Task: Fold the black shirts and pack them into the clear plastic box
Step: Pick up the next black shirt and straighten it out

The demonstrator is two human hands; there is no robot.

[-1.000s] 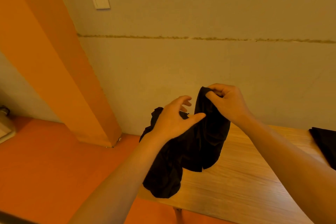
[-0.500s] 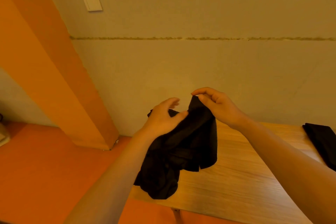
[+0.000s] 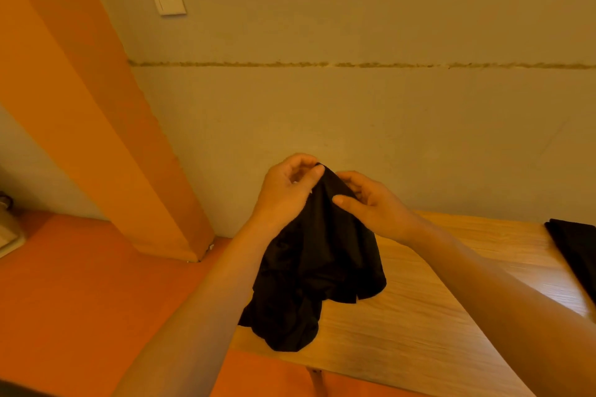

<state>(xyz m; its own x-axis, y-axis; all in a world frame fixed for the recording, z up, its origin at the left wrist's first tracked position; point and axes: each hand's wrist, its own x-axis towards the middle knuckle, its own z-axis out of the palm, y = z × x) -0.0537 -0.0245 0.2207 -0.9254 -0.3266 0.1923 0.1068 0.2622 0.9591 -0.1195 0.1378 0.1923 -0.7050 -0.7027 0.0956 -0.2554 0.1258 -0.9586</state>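
Hands have closed together since a moment ago: our left hand (image 3: 287, 185) and right hand (image 3: 375, 203) now pinch the black shirt (image 3: 314, 264) at its top, bunched above the wooden table (image 3: 435, 316), probably hunting an edge; no box shows.

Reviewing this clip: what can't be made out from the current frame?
- Clear plastic box: nowhere in the head view.
- Second black garment: cut off by the right edge.
- Held black shirt: bunched; which part the left hand and right hand pinch is unclear.
- Table legs: mostly hidden under the tabletop.
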